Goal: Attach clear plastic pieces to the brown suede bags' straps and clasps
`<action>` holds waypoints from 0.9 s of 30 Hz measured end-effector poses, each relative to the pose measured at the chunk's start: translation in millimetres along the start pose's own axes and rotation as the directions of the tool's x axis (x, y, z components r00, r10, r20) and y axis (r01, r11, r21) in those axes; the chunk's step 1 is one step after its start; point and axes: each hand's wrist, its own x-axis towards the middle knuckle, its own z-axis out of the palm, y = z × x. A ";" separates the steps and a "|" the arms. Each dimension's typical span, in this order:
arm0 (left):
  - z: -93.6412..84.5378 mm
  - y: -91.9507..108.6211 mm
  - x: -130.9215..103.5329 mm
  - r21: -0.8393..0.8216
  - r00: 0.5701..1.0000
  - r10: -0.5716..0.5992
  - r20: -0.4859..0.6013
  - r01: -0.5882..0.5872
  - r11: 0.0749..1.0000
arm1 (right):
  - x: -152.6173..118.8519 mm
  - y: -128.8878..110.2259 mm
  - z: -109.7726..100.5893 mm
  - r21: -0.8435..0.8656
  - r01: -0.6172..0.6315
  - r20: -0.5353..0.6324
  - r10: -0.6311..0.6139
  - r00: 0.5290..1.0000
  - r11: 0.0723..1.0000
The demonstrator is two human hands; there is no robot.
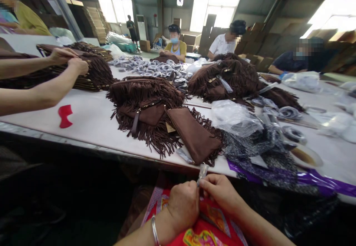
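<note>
At the table's front edge my left hand (184,201), with a bracelet on its wrist, is closed in a fist. My right hand (218,192) pinches beside it, thumb and fingers pressed together. Between them a plastic-wrapped strap end (203,170) sticks up; its lower part is hidden by my fingers. Just beyond it lies a flat brown pouch (194,133), whose near corner meets the strap's tip; whether they are joined I cannot tell. The pouch rests on brown fringed bags (147,116). Below my hands is a red patterned cloth (205,231).
Another fringed heap (225,77) lies behind, beside clear plastic bags (236,118). Rolled straps (155,66) cover the table's middle. Tape rolls (307,156) and purple plastic (328,183) are at right. A co-worker's hands (69,60) work at left near a red piece (65,116).
</note>
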 end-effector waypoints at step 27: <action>3.8 0.3 -2.7 -0.091 0.999 0.012 -0.031 -0.015 0.996 | -3.5 11.2 0.7 -0.003 0.112 0.003 -0.112 0.994 0.994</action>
